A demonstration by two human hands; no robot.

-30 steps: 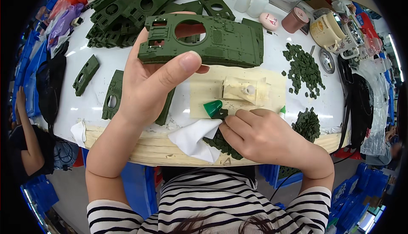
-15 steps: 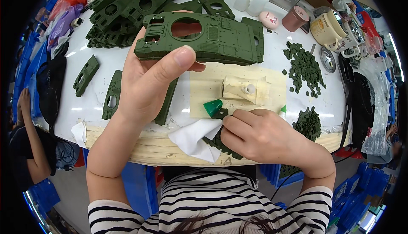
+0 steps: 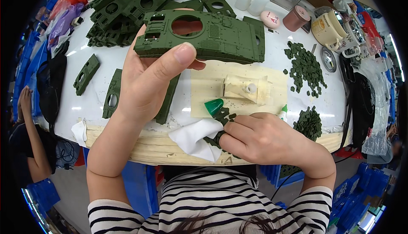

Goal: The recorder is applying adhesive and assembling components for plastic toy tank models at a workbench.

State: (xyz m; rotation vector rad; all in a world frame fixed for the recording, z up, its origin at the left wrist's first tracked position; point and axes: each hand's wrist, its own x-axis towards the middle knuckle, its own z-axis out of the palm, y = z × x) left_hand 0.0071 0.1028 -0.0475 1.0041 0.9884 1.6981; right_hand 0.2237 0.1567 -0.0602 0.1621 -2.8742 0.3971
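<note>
My left hand [image 3: 146, 81] holds up a dark green model tank hull [image 3: 231, 38], its thumb along the near side and the other fingers behind. A large round hole and smaller openings show in the hull's top. Low over the table's near edge, my right hand [image 3: 265, 138] has its fingers curled together in a heap of small dark green plastic pieces [image 3: 222, 115]. Whatever lies between those fingertips is hidden. A white cloth [image 3: 193, 137] touches the heap on its left. Just beyond it lies a shiny green cone-shaped cap [image 3: 213, 106].
A taped cream block [image 3: 238, 88] stands mid-table. More small green pieces [image 3: 307, 70] lie at right, with another pile [image 3: 308, 124] nearer. Green hulls [image 3: 127, 10] are stacked back left. Squeeze bottles [image 3: 258, 2], a pink tin [image 3: 296, 18] and a cream mug [image 3: 326, 29] line the back right.
My right hand has shifted slightly right and down, and more of the small green pieces now show beside its fingertips. The hull in my left hand is almost unmoved.
</note>
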